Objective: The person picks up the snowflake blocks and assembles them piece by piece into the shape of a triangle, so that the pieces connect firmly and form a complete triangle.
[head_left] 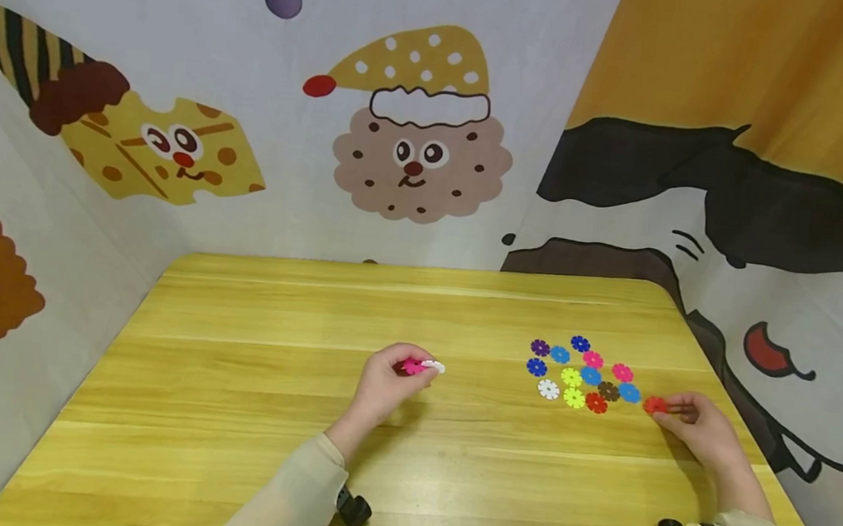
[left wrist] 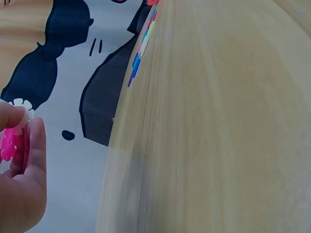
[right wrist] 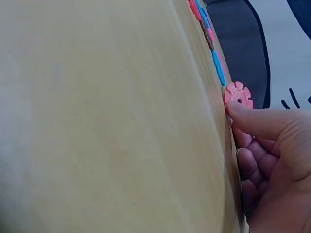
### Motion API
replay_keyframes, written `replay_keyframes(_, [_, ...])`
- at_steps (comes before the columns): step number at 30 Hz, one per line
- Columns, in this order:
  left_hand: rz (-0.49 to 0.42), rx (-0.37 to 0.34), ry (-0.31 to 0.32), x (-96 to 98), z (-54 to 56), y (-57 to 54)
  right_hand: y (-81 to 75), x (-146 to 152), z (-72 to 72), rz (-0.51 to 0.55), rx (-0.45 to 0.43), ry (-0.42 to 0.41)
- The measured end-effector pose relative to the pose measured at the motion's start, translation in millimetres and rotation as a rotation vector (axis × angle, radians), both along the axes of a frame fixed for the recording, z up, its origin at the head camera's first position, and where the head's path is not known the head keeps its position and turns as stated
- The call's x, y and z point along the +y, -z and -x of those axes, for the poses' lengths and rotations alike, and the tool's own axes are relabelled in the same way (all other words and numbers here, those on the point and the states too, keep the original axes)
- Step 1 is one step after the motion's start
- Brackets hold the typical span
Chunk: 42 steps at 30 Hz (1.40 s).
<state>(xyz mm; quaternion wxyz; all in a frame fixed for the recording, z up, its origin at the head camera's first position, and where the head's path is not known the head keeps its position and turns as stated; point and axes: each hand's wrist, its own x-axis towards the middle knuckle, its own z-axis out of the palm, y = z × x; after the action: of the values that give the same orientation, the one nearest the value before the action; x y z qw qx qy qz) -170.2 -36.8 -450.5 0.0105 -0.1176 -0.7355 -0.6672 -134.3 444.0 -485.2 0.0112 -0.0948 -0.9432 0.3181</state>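
Note:
My left hand is over the middle of the table, pinching a white snowflake disc and a pink snowflake disc between thumb and fingers. In the left wrist view the white disc overlaps the pink one, whose far side the thumb partly hides. Over at the right, my right hand pinches a red snowflake disc by its edge. The right wrist view shows the thumb across the lower part of this red disc, its slots and centre hole visible.
Left of my right hand lies a loose group of flat snowflake discs, among them a light blue disc, a brown disc, a white disc and a purple disc. The wooden table meets a cartoon-printed cloth behind.

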Motion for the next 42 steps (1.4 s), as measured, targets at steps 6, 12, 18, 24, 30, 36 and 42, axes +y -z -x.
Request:
replay_keyframes(6, [0.019, -0.008, -0.012, 1.6, -3.5, -8.4, 1.2, -7.8, -1.9, 0.037, 0.042, 0.016])
replay_keyframes(12, [0.018, 0.006, 0.0, 0.5, -15.8, -33.9, -8.0, -34.2, -0.7, 0.093, 0.054, -0.043])
replay_keyframes(18, [0.023, -0.001, -0.007, 0.4, -16.2, -34.4, -20.4, -84.1, 9.1, 0.216, 0.07, -0.118])
replay_keyframes(24, [0.018, -0.016, -0.003, 0.8, -15.6, -34.1, -24.8, -140.1, 19.8, 0.367, 0.116, -0.256])
replay_keyframes(30, [0.003, -0.041, 0.02, 1.3, -11.4, -26.9, -30.9, -194.0, 24.4, 0.517, 0.095, -0.353])
replay_keyframes(36, [-0.025, -0.057, 0.033, 3.1, 0.0, -0.8, -35.9, -236.5, 28.8, 0.676, 0.023, -0.399])
replay_keyframes(42, [-0.055, -0.033, 0.054, 5.8, 1.9, 1.8, -41.3, -258.4, 31.0, 0.793, -0.03, -0.387])
